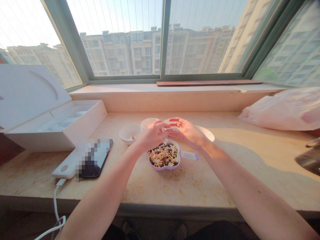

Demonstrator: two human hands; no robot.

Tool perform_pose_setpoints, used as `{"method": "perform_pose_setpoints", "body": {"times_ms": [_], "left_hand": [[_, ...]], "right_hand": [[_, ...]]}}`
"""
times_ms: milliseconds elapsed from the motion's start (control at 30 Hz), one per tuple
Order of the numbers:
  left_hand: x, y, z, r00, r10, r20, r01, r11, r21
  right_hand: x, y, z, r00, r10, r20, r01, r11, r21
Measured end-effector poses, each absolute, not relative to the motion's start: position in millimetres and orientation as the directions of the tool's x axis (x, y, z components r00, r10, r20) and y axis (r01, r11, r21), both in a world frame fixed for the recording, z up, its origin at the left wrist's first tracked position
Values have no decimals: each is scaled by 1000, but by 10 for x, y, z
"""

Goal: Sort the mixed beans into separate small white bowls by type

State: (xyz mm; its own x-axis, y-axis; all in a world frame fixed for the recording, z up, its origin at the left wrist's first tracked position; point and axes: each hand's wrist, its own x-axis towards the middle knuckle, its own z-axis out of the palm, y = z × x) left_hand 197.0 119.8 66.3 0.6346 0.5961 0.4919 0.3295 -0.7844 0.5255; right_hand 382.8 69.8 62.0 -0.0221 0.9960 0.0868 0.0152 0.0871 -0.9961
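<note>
Both my hands hover over a lilac dish (163, 166) heaped with mixed beans, nuts and seeds (163, 155). My left hand (153, 135) and my right hand (186, 131) curve toward each other, fingertips close, with nothing visible in them. A white paper-like tag (190, 155) sticks out from the dish's right side. Left of my left hand stands a small white bowl (130, 133) with a little food at its bottom. Two more pale bowls (149, 122) (206, 133) sit partly hidden behind my hands.
A marble window ledge (200, 186) carries everything. On its left lie an open white box (55, 123), a white power bank (66, 165) with a cable, and a phone (93, 158). A pink plastic bag (282, 110) lies right. A glass window rises behind.
</note>
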Motion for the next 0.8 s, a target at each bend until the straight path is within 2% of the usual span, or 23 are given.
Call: {"method": "perform_pose_setpoints", "body": {"times_ms": [67, 233, 400, 667, 733, 800], "left_hand": [[2018, 1156, 625, 656, 560, 506, 298, -808, 508], [2086, 1110, 556, 578, 623, 527, 353, -773, 527], [2071, 1150, 555, 579, 631, 516, 421, -773, 474], [1874, 1319, 619, 477, 766, 431, 700, -627, 340], [1865, 1332, 621, 485, 764, 427, 700, -631, 334], [1892, 1326, 613, 531, 725, 438, 625, -684, 375]], "right_hand": [[3828, 701, 624, -41, 996, 78, -17, 77, -997], [3823, 709, 637, -37, 998, 44, -17, 44, -999], [3818, 713, 616, 2, 997, 82, -42, 82, -996], [3920, 824, 591, 250, 937, 242, 198, 195, -960], [3925, 838, 579, 253, 937, 242, 229, 185, -956], [3912, 832, 570, 218, 949, 228, 238, 174, -955]]}}
